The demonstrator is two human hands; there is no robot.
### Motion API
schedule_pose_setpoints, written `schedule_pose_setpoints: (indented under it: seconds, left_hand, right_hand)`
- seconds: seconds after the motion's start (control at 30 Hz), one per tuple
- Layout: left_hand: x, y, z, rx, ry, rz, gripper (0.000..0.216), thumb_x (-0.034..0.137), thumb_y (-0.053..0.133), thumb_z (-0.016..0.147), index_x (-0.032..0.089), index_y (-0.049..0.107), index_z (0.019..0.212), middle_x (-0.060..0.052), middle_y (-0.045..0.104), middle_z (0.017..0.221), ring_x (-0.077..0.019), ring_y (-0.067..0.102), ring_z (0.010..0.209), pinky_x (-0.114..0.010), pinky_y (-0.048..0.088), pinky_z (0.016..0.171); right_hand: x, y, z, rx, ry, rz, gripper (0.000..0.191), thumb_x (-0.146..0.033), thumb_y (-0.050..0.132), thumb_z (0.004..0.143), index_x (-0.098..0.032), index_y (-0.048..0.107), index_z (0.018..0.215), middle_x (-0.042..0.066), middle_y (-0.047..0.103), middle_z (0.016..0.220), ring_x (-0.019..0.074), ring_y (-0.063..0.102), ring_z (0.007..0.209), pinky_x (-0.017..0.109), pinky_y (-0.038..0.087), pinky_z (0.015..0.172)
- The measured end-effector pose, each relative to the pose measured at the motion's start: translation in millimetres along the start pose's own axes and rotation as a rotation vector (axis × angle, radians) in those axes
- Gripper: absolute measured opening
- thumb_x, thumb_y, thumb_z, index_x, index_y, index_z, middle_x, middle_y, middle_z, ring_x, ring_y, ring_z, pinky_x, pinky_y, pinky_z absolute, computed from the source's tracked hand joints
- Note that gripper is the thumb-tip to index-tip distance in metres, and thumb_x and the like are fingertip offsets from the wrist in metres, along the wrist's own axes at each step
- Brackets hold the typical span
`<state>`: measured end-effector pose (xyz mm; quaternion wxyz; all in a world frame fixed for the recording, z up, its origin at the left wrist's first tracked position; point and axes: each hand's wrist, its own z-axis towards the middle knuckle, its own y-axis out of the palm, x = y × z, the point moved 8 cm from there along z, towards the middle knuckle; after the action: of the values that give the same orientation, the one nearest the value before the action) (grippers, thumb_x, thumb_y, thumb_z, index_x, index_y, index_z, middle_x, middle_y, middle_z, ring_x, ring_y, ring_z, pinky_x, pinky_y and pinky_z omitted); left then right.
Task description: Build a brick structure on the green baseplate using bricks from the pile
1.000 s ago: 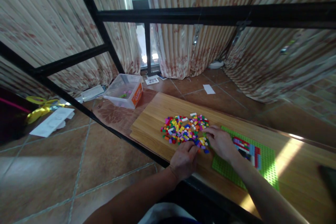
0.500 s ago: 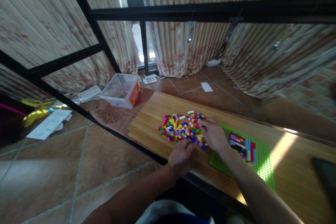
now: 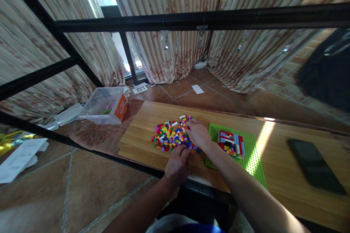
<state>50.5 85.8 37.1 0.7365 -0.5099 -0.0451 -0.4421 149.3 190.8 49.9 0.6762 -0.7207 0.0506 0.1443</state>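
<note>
A pile of small coloured bricks lies on the wooden table. My right hand rests on the pile's right side, fingers curled into the bricks; what they grip is hidden. My left hand sits at the pile's near edge, fingers bent and touching the bricks. Right of the pile lies a green baseplate with a patch of bricks built on it in red, white, blue and yellow.
A dark phone lies on the table at the right. A clear plastic box with an orange label stands on the floor beyond the table's left end. Black metal bars cross in front of the curtains. Papers lie on the tiled floor.
The view has swung to the right, bringing the phone into sight. My right hand has moved a little farther up the pile's right side; the left hand stays at the near edge.
</note>
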Motion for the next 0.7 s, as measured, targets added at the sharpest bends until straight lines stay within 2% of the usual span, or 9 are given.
schedule_pose_setpoints:
  seconds: [0.3,0.43,0.53,0.63,0.7]
  left_hand:
    - [-1,-2,-1,0.025,0.007,0.044,0.021,0.009,0.049,0.089,0.017,0.060,0.105,-0.010,0.061,0.105,-0.0218,0.060,0.098,-0.038,0.056,0.088]
    - [-2,-1,-1,0.044,0.031,0.064,0.021,0.008,0.048,0.090,0.017,0.060,0.106,-0.010,0.062,0.106,-0.0212,0.060,0.100,-0.038,0.056,0.089]
    - [-3,-1,-2,0.059,0.042,0.079,0.021,0.010,0.048,0.091,0.017,0.060,0.107,-0.011,0.062,0.108,-0.0214,0.061,0.103,-0.038,0.056,0.090]
    - [-3,-2,-2,0.054,0.040,0.086,0.021,0.011,0.048,0.092,0.017,0.061,0.107,-0.011,0.062,0.108,-0.0216,0.061,0.103,-0.038,0.056,0.091]
    - [-1,-3,-1,0.053,0.041,0.086,0.022,0.010,0.048,0.092,0.017,0.061,0.108,-0.011,0.062,0.108,-0.0216,0.061,0.103,-0.038,0.055,0.092]
  right_hand:
    - [-9,-7,-5,0.047,-0.034,0.034,0.021,-0.022,0.048,0.092,-0.020,0.067,0.101,0.011,0.064,0.113,0.0230,0.056,0.110,0.032,0.045,0.091]
    - [0,-23,-28,0.129,-0.008,0.079,0.023,-0.027,0.046,0.095,-0.020,0.067,0.101,0.010,0.064,0.112,0.0209,0.057,0.108,0.031,0.045,0.093]
    - [25,-41,-68,0.300,0.000,0.199,0.022,-0.029,0.048,0.095,-0.021,0.068,0.099,0.007,0.066,0.106,0.0189,0.060,0.099,0.031,0.046,0.091]
    - [68,-54,-118,0.469,0.086,0.240,0.024,-0.036,0.050,0.094,-0.021,0.068,0.097,0.007,0.068,0.103,0.0203,0.062,0.098,0.033,0.048,0.087]
    - [99,-57,-144,0.520,0.186,0.220,0.025,-0.039,0.050,0.093,-0.022,0.069,0.096,0.007,0.069,0.099,0.0196,0.065,0.089,0.032,0.050,0.077]
